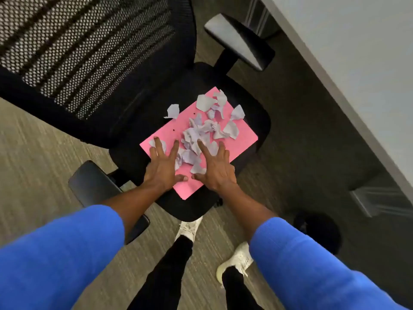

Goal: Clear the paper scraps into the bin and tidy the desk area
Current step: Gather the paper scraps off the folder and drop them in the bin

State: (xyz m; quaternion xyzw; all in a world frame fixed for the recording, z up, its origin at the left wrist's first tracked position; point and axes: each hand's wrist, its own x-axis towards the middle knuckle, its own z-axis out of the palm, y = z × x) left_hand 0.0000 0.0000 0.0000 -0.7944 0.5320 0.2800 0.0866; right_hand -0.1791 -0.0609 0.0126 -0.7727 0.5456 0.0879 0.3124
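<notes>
A pink sheet [242, 139] lies on the black seat of an office chair [252, 108]. Several pale lilac paper scraps [201, 133] are scattered over it, some crumpled, some flat; one scrap [173, 111] hangs over the sheet's far-left edge. My left hand [162, 165] rests flat on the sheet's near-left part with fingers spread, one fingertip on a scrap. My right hand [215, 167] lies flat beside it, fingers spread over the near scraps. The two thumbs almost meet. Neither hand grips anything. No bin is recognisable in view.
The chair's mesh backrest [89, 52] fills the upper left, with armrests at the near left [93, 186] and far right [241, 41]. A white desk [357, 63] runs along the right. A dark round object [319, 231] stands on the carpet under the desk. My shoes are below the seat.
</notes>
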